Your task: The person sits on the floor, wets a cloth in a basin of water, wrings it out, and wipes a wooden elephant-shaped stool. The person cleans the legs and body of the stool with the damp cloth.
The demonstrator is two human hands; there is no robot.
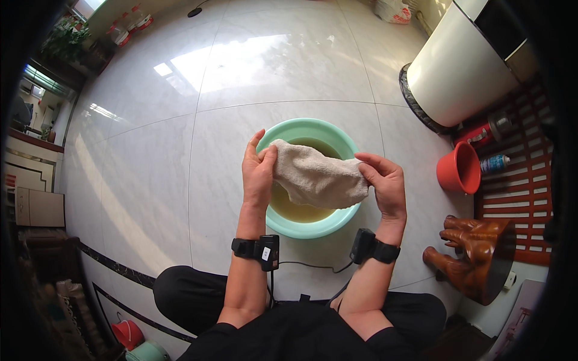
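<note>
A pale beige terry cloth [320,176] is stretched between my two hands above a mint-green plastic basin [311,231]. My left hand [261,169] pinches its upper left corner between thumb and fingers. At the other end, my right hand [383,180] grips the right corner the same way. The cloth sags in soft folds with its lower edge hanging free. Murky yellowish-brown water [295,211] lies in the basin, partly hidden by the cloth. Each wrist wears a black strap with a small box, and a cable joins the two.
Right of the basin, a red plastic bucket [458,169] stands by a spray can [495,163], a brown-red slatted rack [519,194] and a carved wooden stool [474,257]. Beyond is a tall white cylindrical appliance [460,67]. Plastic bottles [131,25] stand at the far left.
</note>
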